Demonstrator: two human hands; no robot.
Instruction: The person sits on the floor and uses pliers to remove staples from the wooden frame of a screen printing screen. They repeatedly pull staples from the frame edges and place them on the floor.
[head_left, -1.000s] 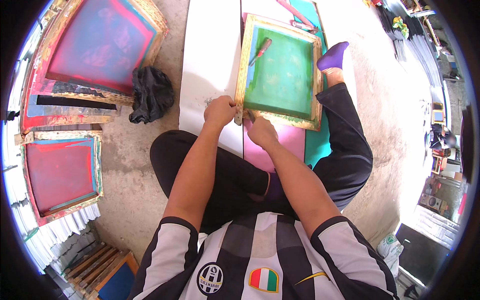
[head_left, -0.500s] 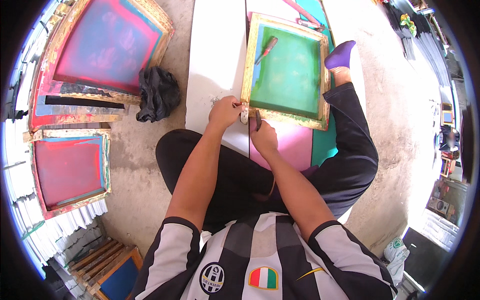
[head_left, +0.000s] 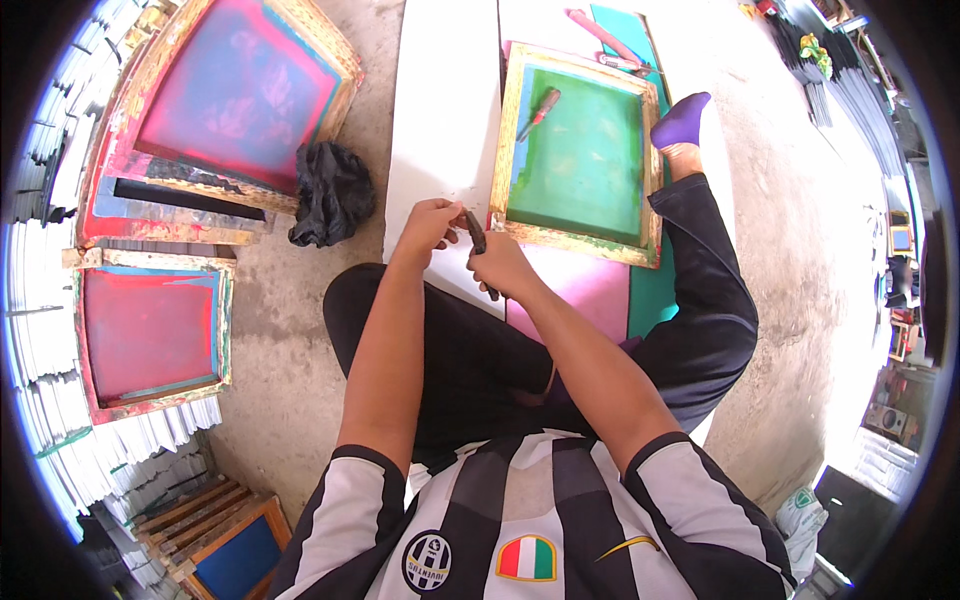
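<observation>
Both bare forearms reach forward and converge. The left hand (head_left: 430,222) curls in a pinch. The right hand (head_left: 497,265), just beside it, is closed in a fist-like grip.

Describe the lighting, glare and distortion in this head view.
Head view: strong daylight, the white board glares near washed out; fisheye bends the wooden-framed green screen and blacks out the corners; left hand and right hand stay sharp at centre.

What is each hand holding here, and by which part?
The right hand grips a dark tool by its lower end. The left hand pinches near its tip; what it holds cannot be told.
</observation>
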